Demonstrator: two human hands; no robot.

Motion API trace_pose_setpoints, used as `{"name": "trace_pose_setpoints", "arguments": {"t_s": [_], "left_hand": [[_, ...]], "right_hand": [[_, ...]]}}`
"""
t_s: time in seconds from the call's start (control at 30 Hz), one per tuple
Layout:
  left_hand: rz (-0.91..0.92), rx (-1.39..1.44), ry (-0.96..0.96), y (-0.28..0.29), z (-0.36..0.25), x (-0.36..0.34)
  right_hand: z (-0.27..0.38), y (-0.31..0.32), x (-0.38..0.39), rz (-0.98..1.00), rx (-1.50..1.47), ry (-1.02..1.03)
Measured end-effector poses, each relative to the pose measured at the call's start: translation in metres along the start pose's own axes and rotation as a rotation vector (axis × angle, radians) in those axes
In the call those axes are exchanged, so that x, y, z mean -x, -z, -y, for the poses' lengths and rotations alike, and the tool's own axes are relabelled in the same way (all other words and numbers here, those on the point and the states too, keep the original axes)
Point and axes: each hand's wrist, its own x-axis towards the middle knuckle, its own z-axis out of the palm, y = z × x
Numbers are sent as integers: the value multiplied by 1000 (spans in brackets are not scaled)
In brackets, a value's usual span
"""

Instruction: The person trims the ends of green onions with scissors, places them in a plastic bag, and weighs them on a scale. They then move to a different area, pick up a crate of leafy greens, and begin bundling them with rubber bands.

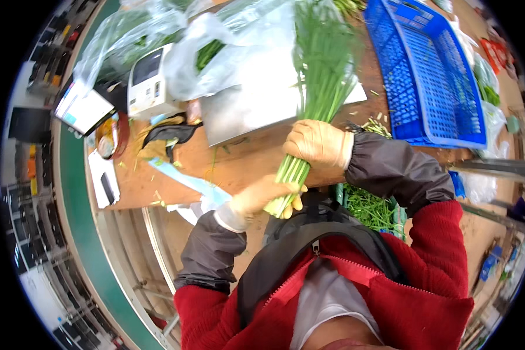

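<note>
A long bunch of green garlic chives slants over the table's front edge, its pale cut ends toward me. My right hand, in a cream glove, is closed around the stems. Lower down, my left hand, gloved alike, has its fingers wrapped round the bottom of the same stems near the cut ends. The leafy tops reach away over a metal plate and look slightly blurred.
A blue plastic crate stands at the right. Clear bags of greens, a white label printer and a small screen are at the left. Cut trimmings lie beside the crate; a container of loose greens sits below the table edge.
</note>
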Motion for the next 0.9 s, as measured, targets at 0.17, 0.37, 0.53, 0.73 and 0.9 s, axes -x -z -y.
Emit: {"name": "trace_pose_setpoints", "arguments": {"t_s": [0.17, 0.37, 0.53, 0.73, 0.9], "left_hand": [[-448, 269, -1102, 12, 10, 47], [-711, 91, -1325, -44, -25, 37], [-968, 132, -1362, -52, -39, 116], [-1076, -385, -571, -66, -66, 128], [-507, -1108, -169, -61, -3, -46]], "right_hand": [[53, 69, -38, -351, -224, -242], [110, 23, -84, -730, -212, -404], [79, 11, 1, -281, -558, -214], [-22, -65, 211, -220, 12, -1182], [-66, -103, 220, 84, 41, -1155]]}}
